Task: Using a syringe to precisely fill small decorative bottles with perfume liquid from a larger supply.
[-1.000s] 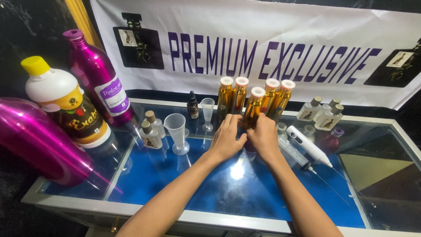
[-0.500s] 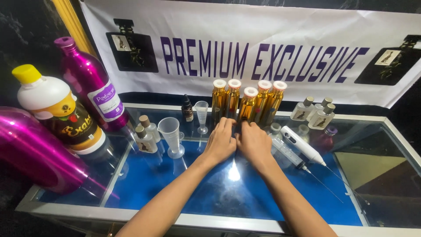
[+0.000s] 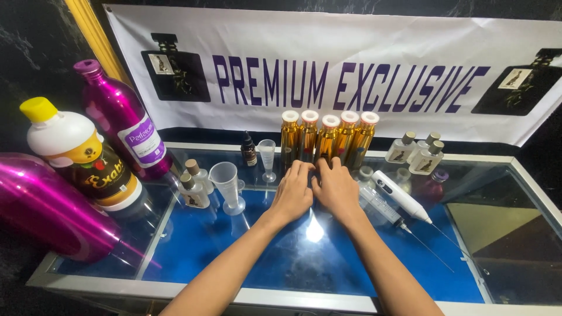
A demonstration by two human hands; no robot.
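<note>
gold bottles (image 3: 326,139) upright, just beyond fingertips | left hand (image 3: 293,192), right hand (image 3: 335,188) equally near | fingers together, flat, gripping nothing | desk (image 3: 351,257)

Bright overhead light glares white on the glass countertop (image 3: 314,233) just below my wrists. The banner (image 3: 351,70) is evenly lit; dark corners, edges slightly bowed, focus sharp.
</note>
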